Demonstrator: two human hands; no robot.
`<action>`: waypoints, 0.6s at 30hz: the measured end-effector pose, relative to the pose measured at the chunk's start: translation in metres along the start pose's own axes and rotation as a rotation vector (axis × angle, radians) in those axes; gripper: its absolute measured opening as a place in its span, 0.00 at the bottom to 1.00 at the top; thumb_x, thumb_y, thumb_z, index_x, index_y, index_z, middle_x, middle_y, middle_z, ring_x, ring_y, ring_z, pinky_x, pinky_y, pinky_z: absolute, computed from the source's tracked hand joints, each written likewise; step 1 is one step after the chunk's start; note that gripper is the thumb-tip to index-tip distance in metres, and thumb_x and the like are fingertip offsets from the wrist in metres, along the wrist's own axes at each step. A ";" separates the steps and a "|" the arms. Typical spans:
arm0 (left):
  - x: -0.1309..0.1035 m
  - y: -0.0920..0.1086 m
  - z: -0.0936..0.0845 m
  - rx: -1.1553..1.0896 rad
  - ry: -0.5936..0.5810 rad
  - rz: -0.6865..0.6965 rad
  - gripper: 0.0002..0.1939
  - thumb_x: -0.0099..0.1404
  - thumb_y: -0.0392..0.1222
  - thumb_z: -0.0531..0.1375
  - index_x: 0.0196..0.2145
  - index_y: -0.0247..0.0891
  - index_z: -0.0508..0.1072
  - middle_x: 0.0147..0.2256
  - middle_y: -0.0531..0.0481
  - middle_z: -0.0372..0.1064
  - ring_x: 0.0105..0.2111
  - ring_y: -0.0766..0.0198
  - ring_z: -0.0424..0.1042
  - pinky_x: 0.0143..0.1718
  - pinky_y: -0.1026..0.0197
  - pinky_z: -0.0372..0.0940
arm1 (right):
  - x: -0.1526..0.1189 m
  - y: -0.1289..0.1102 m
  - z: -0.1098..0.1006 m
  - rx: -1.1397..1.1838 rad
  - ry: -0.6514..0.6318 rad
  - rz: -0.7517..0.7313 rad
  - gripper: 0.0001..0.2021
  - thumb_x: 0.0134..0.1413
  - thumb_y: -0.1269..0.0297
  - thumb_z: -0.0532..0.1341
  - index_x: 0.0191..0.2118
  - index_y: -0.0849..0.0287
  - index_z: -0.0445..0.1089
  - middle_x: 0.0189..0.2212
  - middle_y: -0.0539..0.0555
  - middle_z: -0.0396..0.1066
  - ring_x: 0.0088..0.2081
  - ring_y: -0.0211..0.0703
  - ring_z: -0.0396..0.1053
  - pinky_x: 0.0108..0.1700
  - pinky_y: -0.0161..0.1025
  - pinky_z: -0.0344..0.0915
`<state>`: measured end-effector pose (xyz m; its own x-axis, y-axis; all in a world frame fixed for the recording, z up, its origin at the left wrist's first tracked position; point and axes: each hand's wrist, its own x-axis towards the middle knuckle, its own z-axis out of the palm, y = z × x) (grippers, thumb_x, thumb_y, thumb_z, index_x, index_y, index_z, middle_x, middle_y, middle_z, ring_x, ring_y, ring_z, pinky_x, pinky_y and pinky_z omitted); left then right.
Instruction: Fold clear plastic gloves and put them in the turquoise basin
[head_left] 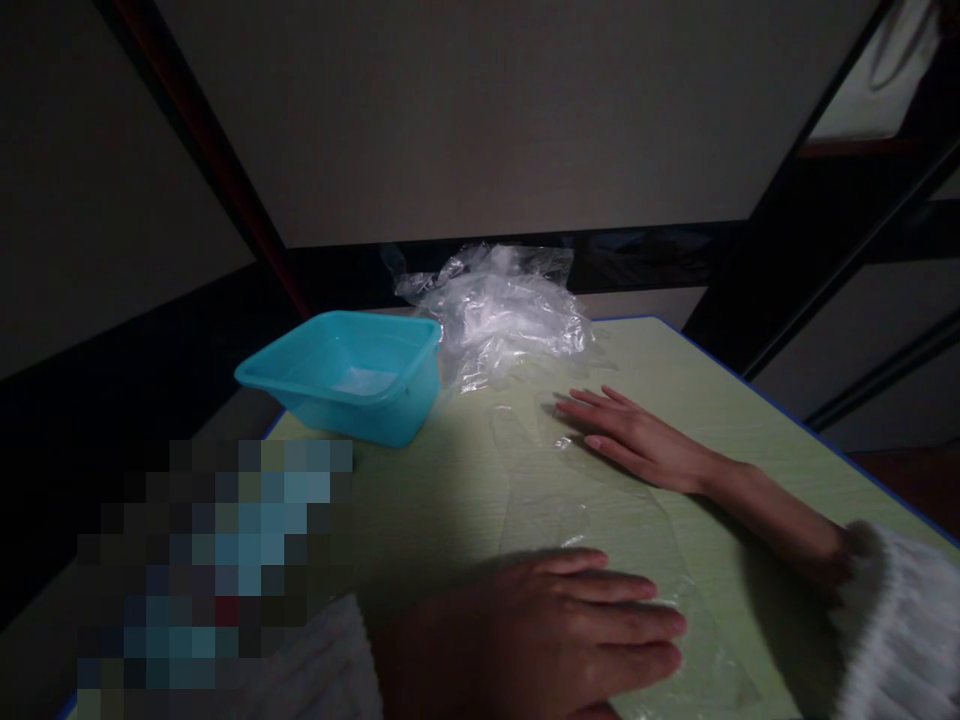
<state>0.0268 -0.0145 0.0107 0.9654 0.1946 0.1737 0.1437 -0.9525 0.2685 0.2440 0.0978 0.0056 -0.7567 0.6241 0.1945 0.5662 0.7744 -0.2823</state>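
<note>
A clear disposable plastic glove (600,530) lies spread on the pale green table, its finger shapes pointing away from me. My left hand (577,630) rests flat across the near, wide part of it, fingers stretched to the right. Near the glove's finger end, my right hand (637,440) lies palm down with its fingers extended and apart, over the glove's right side. Neither hand grips anything. The glove's outline is faint, and part of it is hidden under my hands.
A turquoise plastic basin (405,405) stands at the table's back left corner. Beside it is a crumpled heap of clear plastic (510,315). The table (712,390) has a blue edge, with dark-framed panels (480,120) behind. A blurred-out patch covers the left front.
</note>
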 end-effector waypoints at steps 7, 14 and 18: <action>0.001 -0.001 0.002 0.059 0.023 0.020 0.20 0.69 0.44 0.48 0.55 0.33 0.60 0.60 0.50 0.54 0.61 0.62 0.51 0.61 0.57 0.45 | -0.005 -0.001 0.003 0.027 -0.184 -0.141 0.24 0.65 0.59 0.44 0.64 0.59 0.44 0.63 0.58 0.48 0.64 0.46 0.42 0.62 0.59 0.39; 0.002 0.000 0.002 0.117 0.040 0.017 0.18 0.70 0.42 0.46 0.54 0.35 0.61 0.59 0.52 0.56 0.59 0.64 0.53 0.60 0.59 0.46 | -0.004 -0.003 0.002 0.054 -0.173 -0.141 0.27 0.65 0.57 0.43 0.65 0.54 0.34 0.65 0.56 0.39 0.64 0.45 0.38 0.62 0.59 0.36; 0.002 0.000 0.003 0.136 0.039 0.028 0.18 0.70 0.43 0.46 0.53 0.35 0.61 0.59 0.52 0.56 0.59 0.64 0.52 0.59 0.59 0.48 | -0.002 -0.010 0.000 0.040 -0.228 -0.159 0.29 0.64 0.53 0.44 0.65 0.56 0.34 0.65 0.57 0.38 0.65 0.47 0.36 0.62 0.59 0.35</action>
<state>0.0294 -0.0150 0.0081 0.9606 0.1739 0.2167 0.1474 -0.9801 0.1330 0.2395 0.0886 0.0079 -0.8916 0.4522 0.0244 0.4245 0.8534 -0.3025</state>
